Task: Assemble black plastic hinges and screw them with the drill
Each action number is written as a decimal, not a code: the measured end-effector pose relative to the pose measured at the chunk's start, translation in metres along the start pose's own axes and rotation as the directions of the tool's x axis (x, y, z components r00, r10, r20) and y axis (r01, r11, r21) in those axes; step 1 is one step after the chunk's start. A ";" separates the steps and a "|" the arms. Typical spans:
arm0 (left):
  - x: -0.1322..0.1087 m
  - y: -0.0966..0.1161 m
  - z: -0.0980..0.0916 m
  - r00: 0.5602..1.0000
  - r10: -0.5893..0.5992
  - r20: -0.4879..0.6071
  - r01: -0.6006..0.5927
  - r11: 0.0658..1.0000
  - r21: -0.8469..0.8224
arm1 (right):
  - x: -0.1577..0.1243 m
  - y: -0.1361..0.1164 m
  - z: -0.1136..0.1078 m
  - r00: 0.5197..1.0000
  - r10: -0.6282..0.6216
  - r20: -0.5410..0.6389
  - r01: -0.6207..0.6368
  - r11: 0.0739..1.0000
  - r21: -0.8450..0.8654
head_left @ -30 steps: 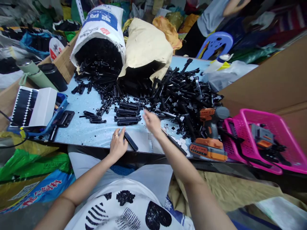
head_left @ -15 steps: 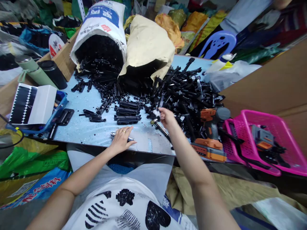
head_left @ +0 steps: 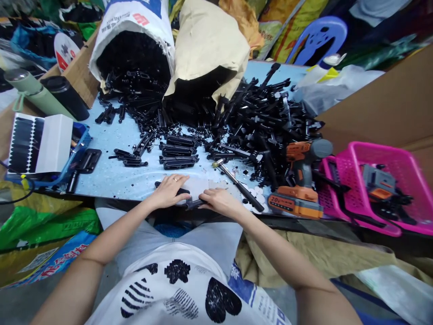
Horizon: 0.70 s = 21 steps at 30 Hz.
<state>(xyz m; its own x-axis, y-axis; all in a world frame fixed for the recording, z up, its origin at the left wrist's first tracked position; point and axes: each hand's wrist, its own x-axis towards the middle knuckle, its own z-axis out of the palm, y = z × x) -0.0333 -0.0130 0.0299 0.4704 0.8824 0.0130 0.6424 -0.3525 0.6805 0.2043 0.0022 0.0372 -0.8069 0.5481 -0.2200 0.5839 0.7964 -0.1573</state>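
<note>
At the table's front edge my left hand [head_left: 171, 190] is closed over a long black part [head_left: 184, 191], whose ends stick out on both sides. My right hand [head_left: 218, 199] is beside it, fingers curled on a second dark bar-like part [head_left: 194, 204] that meets the first one. The fingers cover much of both pieces. To the right of my right hand lies a hammer [head_left: 240, 185] with a metal head and dark grip. Beyond my hands stand stacked black folding parts [head_left: 179, 151], with looser ones [head_left: 130, 158] to their left.
A large pile of black parts [head_left: 264, 122] spreads at the back right. A white sack [head_left: 131, 22] and a beige sack [head_left: 209, 40] spill more. An orange cordless drill [head_left: 299, 176] stands near a pink basket [head_left: 382, 180]. At left are a blue basket [head_left: 81, 144] and bottles.
My right hand has come from the pile beside the hammer to the front edge, bringing a dark part next to my left hand. The view has shifted slightly downward.
</note>
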 end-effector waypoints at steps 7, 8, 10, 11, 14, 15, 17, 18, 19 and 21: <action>0.008 -0.010 0.001 0.964 0.024 0.263 -0.102 0.952 0.287 | 0.000 -0.019 0.011 0.987 0.121 0.106 -0.123 0.992 0.018; 0.008 -0.010 0.002 0.964 0.035 0.264 -0.114 0.950 0.291 | 0.000 -0.021 0.011 0.985 0.123 0.121 -0.126 0.992 0.023; 0.008 -0.011 0.003 0.962 0.064 0.266 -0.145 0.944 0.297 | -0.001 -0.023 0.011 0.981 0.138 0.135 -0.142 0.990 0.019; 0.008 -0.011 0.003 0.960 0.081 0.267 -0.162 0.940 0.299 | -0.001 -0.023 0.012 0.980 0.149 0.136 -0.152 0.988 0.014; 0.007 -0.012 0.004 0.962 0.120 0.244 -0.192 0.936 0.295 | 0.000 -0.024 0.011 0.972 0.201 0.122 -0.202 0.979 -0.007; 0.007 -0.013 0.004 0.965 0.129 0.229 -0.194 0.937 0.291 | 0.001 -0.024 0.011 0.968 0.218 0.120 -0.218 0.976 -0.013; 0.008 -0.013 0.005 0.968 0.143 0.205 -0.199 0.937 0.288 | 0.003 -0.023 0.010 0.963 0.244 0.119 -0.242 0.970 -0.027; 0.008 -0.013 0.006 0.970 0.146 0.192 -0.198 0.935 0.292 | 0.004 -0.023 0.009 0.961 0.251 0.119 -0.249 0.968 -0.032; 0.008 -0.014 0.007 0.974 0.144 0.176 -0.193 0.935 0.298 | 0.005 -0.023 0.008 0.959 0.257 0.116 -0.254 0.966 -0.037; 0.007 -0.015 0.011 0.984 0.128 0.123 -0.161 0.939 0.305 | 0.007 -0.024 0.006 0.960 0.266 0.084 -0.263 0.963 -0.052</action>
<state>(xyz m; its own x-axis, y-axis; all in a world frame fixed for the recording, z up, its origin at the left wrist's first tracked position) -0.0331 -0.0046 0.0117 0.6198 0.7847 0.0101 0.7122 -0.5678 0.4127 0.1851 -0.0151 0.0339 -0.6118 0.7171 -0.3338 0.7700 0.6365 -0.0438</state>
